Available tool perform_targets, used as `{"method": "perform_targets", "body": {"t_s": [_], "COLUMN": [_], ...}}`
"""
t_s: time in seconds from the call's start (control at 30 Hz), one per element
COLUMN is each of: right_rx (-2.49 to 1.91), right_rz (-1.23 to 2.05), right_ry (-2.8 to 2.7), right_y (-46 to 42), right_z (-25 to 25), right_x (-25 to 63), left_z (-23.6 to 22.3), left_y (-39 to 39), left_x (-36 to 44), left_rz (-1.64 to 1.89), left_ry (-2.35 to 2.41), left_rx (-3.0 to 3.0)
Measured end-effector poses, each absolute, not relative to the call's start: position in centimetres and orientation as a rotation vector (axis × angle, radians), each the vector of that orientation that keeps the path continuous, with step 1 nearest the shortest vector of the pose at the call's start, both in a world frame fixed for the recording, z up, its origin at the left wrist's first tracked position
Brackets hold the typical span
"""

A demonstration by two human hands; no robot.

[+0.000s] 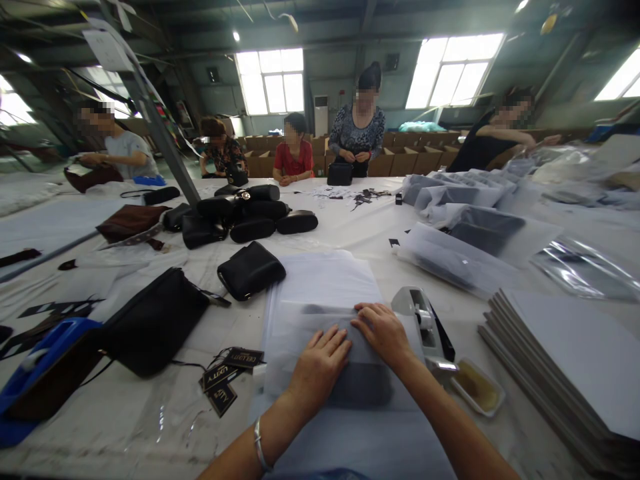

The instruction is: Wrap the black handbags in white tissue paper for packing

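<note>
The frosted sleeve [290, 383] lay at the lower centre of the frame, a dark item [365, 387] showing through, its longer side running roughly left to right; which end opened could not be told. The left hand [320, 363] lay flat on top, fingers aimed upper right, gripping nothing. The right hand [385, 333] bent its fingers at the sleeve's upper edge, whether pinching was unclear, near a tape dispenser [424, 327].
</note>
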State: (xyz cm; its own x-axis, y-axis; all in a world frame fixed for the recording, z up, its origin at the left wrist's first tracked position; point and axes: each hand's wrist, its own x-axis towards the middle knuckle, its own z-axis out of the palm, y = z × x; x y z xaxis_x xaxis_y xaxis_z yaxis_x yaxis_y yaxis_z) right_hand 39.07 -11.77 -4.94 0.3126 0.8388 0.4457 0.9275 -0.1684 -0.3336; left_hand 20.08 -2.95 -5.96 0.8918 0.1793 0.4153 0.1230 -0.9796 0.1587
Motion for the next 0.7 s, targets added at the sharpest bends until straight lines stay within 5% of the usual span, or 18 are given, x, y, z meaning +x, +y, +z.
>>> {"method": "perform_targets", "body": {"t_s": [0.43, 0.7], "right_rx": [-2.161, -2.295], "right_rz": [-0.668, -0.132], "right_ry": [-1.1, -0.567], "right_y": [-21.1, -26.4], "right_z": [-4.3, -7.3], "right_x": [41.6, 42.4], "left_z": [-5.7, -5.6], "left_y": [-2.7, -2.6], "left_x": [20.8, 20.9], "left_rz": [0.267, 0.238], "left_ry": [0.427, 0.441], "left_rx": [3.0, 3.007]}}
